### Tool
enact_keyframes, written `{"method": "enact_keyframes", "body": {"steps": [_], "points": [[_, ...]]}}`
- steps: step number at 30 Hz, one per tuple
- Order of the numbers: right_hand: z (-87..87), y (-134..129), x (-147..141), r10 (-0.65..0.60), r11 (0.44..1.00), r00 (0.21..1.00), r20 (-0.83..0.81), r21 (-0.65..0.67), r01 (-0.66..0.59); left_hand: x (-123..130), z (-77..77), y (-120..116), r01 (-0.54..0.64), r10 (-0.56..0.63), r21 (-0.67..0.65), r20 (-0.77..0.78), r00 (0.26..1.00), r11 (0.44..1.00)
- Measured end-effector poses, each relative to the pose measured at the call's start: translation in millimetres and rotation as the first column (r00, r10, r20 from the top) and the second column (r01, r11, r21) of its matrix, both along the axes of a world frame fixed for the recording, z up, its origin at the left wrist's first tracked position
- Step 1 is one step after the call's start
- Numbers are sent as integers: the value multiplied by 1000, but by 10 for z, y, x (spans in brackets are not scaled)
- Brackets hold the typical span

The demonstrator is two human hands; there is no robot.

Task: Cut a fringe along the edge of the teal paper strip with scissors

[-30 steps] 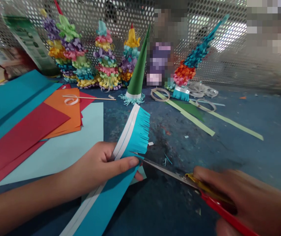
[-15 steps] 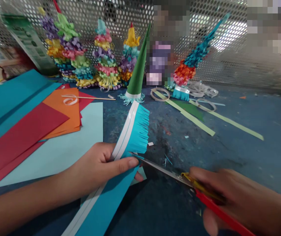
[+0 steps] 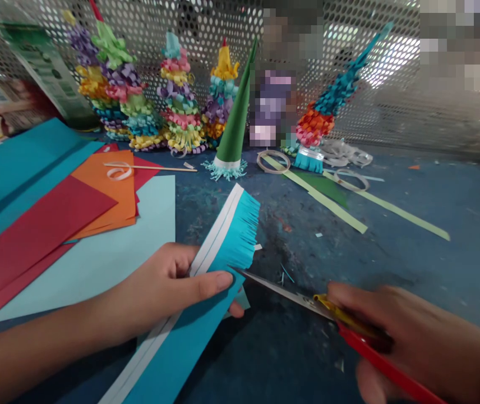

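Our left hand (image 3: 160, 286) grips the blue strip (image 3: 227, 247) over the table (image 3: 433, 252), and our right hand (image 3: 408, 331) clenches the scissors (image 3: 286, 293), whose tips sit so near the thumb (image 3: 212, 283) that a slip could nick it.

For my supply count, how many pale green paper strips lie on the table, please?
2: one strip beside the dark green paper piece, one further right.

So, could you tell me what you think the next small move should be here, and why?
Probably one more snip into the teal paper strip with the red-handled scissors in the right hand. Their blade tips sit at its edge, and the fringe seems to stop just above the thumb of the left hand, leaving uncut edge below.
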State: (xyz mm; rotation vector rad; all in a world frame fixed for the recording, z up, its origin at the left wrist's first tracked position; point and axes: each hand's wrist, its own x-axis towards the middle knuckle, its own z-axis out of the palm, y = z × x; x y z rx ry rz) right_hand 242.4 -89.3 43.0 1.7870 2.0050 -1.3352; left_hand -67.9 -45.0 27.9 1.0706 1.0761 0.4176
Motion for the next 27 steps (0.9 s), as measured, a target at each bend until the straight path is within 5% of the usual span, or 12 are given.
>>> {"method": "enact_keyframes", "body": {"steps": [10,15,27], "points": [[-15,-43,-54,66,997,992,105,38,-70,-32,-49,36,136,-137,50,19,990,989],[93,51,-208,89,989,995,-44,-110,-94,-42,-65,39,159,-161,60,33,986,985],[13,25,-149,110,994,984,-140,-8,-112,-39,6,55,175,-175,113,-16,985,978]]}}
